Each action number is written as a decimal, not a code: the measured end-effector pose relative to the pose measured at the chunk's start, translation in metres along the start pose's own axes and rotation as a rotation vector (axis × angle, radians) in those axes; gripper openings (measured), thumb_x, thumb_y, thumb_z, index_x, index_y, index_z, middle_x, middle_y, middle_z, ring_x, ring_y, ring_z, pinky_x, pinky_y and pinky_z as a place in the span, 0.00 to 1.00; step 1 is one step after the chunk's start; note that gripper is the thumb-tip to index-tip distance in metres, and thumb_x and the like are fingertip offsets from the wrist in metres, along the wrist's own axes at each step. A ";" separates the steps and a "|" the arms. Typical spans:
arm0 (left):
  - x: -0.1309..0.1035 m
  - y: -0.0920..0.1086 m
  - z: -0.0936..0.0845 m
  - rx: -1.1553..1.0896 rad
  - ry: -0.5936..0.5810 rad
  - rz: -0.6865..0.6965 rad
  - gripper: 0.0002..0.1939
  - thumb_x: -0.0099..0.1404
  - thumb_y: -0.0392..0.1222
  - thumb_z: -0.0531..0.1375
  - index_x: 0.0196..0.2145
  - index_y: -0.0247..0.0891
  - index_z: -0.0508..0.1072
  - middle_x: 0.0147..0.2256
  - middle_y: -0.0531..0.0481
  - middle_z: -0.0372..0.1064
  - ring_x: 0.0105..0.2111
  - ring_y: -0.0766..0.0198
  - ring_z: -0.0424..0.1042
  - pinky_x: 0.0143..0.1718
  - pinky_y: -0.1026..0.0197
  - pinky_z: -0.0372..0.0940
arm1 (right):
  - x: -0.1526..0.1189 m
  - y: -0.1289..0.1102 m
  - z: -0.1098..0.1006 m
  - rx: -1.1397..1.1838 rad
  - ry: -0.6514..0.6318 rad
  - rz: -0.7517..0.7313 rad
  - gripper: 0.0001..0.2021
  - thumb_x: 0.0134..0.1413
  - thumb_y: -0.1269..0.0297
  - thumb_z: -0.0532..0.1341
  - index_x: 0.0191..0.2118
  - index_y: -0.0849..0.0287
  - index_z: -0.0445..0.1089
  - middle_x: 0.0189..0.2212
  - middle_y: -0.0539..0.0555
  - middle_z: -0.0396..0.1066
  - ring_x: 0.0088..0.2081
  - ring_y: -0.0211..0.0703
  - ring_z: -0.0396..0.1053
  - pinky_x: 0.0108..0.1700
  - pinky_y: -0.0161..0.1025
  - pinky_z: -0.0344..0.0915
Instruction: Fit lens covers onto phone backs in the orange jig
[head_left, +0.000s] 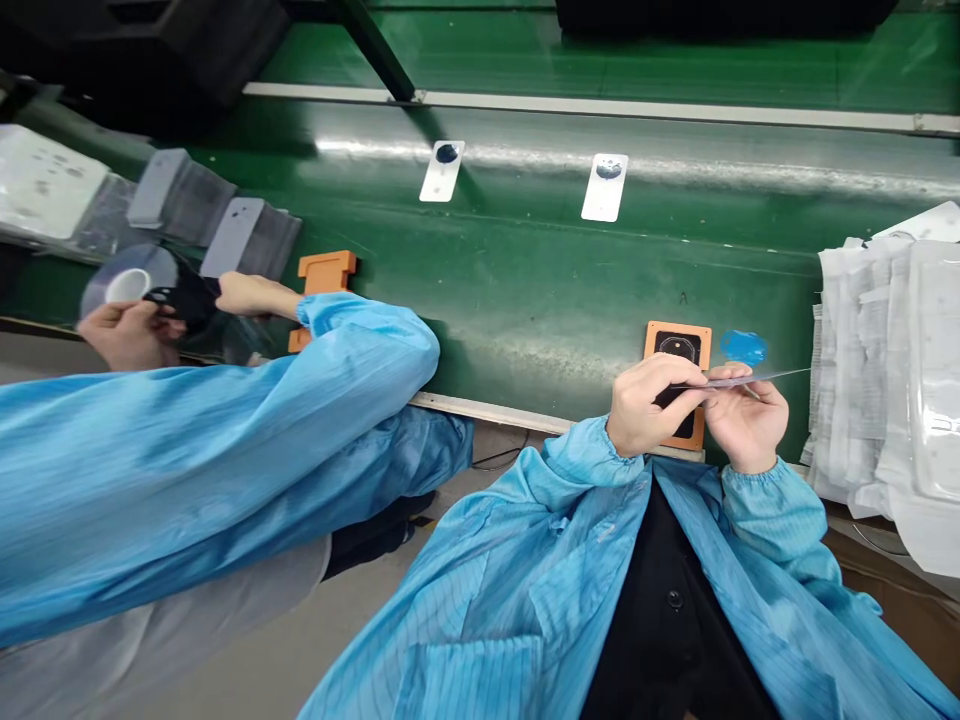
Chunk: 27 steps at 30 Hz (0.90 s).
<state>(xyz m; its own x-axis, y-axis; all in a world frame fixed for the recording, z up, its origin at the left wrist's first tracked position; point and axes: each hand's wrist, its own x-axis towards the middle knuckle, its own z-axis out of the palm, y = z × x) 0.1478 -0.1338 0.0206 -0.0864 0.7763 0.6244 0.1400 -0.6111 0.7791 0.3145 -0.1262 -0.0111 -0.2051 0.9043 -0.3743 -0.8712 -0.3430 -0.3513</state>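
Orange fixture (706, 345) half-hidden | hands (646, 402) pinched around thin sheet (726, 382) (edge-on, face unseen)

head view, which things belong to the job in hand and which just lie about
Seemingly in use:
thin sheet, in left hand and right hand
orange frame beneath

Seemingly lying about:
blue patch
white cards
stacked white packs
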 end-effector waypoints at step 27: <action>0.233 -0.182 -0.025 0.752 -0.314 -0.710 0.39 0.58 0.41 0.73 0.60 0.20 0.63 0.60 0.18 0.60 0.62 0.38 0.61 0.61 0.43 0.56 | 0.077 -0.015 0.062 -0.874 -0.026 -0.072 0.20 0.42 0.52 0.77 0.34 0.58 0.71 0.28 0.50 0.76 0.32 0.39 0.74 0.39 0.38 0.72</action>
<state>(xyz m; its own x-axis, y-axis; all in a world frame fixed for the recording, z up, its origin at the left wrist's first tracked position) 0.0773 0.1544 0.0257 -0.1447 0.9861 -0.0816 0.7369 0.1625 0.6562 0.2845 -0.0361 0.0186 -0.1824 0.9331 -0.3100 -0.2312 -0.3471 -0.9089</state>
